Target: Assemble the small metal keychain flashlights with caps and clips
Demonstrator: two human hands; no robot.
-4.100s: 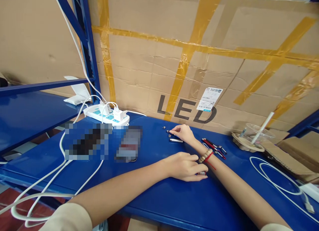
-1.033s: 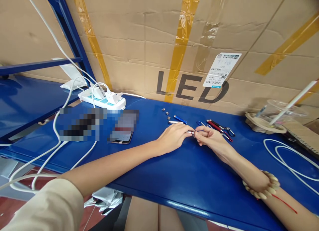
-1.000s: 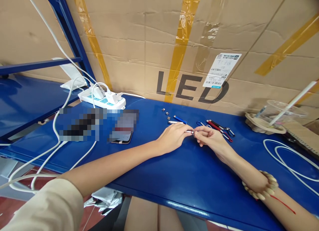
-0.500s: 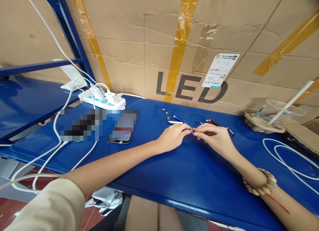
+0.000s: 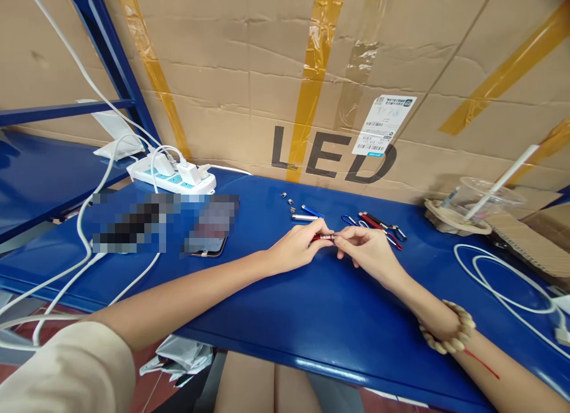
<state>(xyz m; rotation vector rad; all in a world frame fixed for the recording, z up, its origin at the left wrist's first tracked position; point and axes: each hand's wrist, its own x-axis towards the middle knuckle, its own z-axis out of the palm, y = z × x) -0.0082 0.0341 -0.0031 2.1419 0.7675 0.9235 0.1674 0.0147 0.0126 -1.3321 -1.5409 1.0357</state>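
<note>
Pinching a small red pen-like piece point(image 5: 321, 237) between both hands, my left hand point(image 5: 296, 248) grips its body while my right hand point(image 5: 363, 250) closes on its silver tip, low over the blue worktop point(image 5: 312, 306); more red and blue pieces point(image 5: 376, 222) lie just beyond my right hand

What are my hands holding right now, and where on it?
A small red pen-like tube: left hand pinches its red body, right hand its silver tip.
</note>
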